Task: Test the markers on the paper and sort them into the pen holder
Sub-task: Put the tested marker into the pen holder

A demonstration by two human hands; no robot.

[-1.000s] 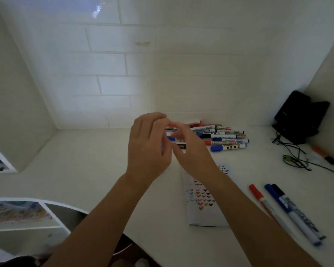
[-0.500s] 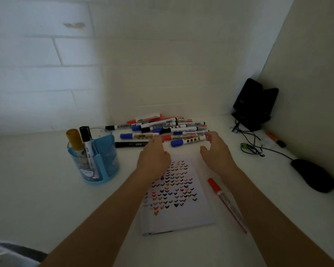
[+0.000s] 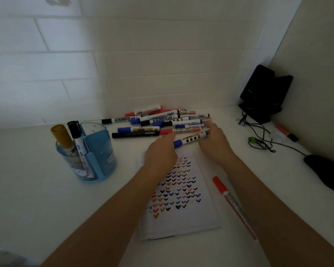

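Note:
A pile of markers (image 3: pixel 162 120) lies against the tiled wall. In front of it lies a blue-capped marker (image 3: pixel 189 139). My right hand (image 3: pixel 214 145) pinches its right end, and my left hand (image 3: pixel 160 153) reaches with straight fingers to the blue cap. Below both hands lies the paper (image 3: pixel 181 224), covered with small coloured check marks. The blue pen holder (image 3: pixel 98 151) stands at the left with a yellow-capped marker (image 3: pixel 62 137) and a black-capped marker (image 3: pixel 75 132) in it. A red marker (image 3: pixel 228 197) lies right of the paper.
A black mouse (image 3: pixel 326 172) with its cable (image 3: pixel 258 141) sits at the right. A black device (image 3: pixel 264 93) stands in the back right corner, with an orange highlighter (image 3: pixel 285 132) near the side wall.
The view dropped from the wall to the desk. My hands, joined in the air a second ago, came down and forward to the blue-capped marker, and the right hand took hold of its end.

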